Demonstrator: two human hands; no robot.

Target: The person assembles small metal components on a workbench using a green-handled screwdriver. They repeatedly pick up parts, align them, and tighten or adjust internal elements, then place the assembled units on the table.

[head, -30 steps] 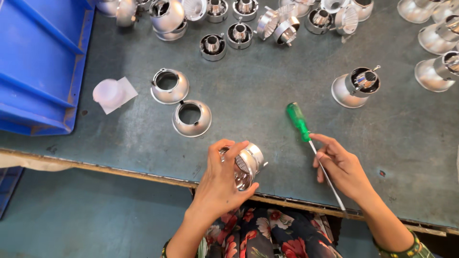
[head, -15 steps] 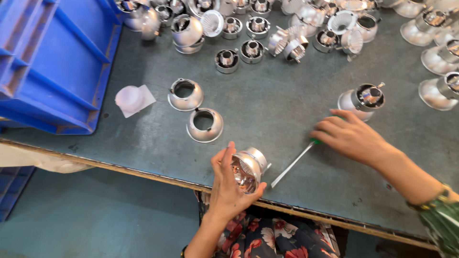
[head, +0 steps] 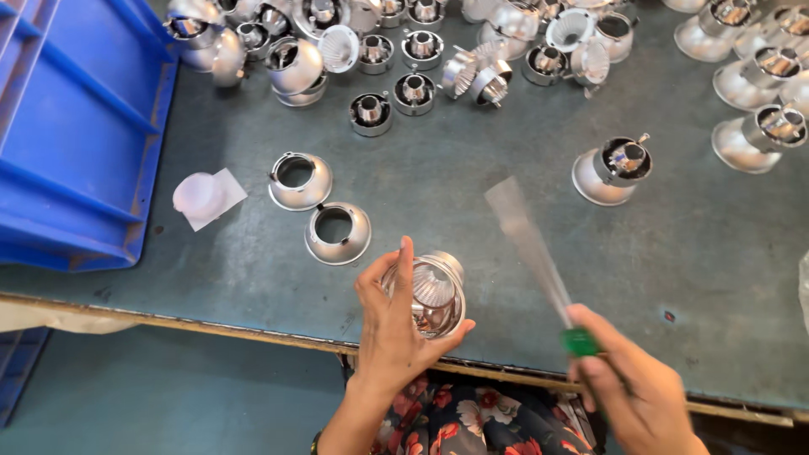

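Note:
My left hand point(head: 394, 324) grips a shiny silver lamp housing point(head: 435, 293) with a ribbed reflector inside, held over the near edge of the grey-green table point(head: 472, 219). My right hand point(head: 634, 390) holds a green-handled screwdriver point(head: 539, 261) at the lower right, its shaft blurred and pointing up and left, to the right of the housing and apart from it. Two empty silver dome shells point(head: 300, 180) point(head: 337, 233) lie just beyond my left hand.
A blue plastic crate point(head: 67, 126) fills the left side. A white plastic cap on a paper scrap point(head: 200, 195) lies beside it. Several silver lamp parts point(head: 396, 50) crowd the far edge, and assembled housings point(head: 611, 167) point(head: 758, 135) stand at the right.
My right hand picked the screwdriver up off the table and drew back toward me, swinging the shaft upward. The left hand kept the housing and turned its open face more toward me.

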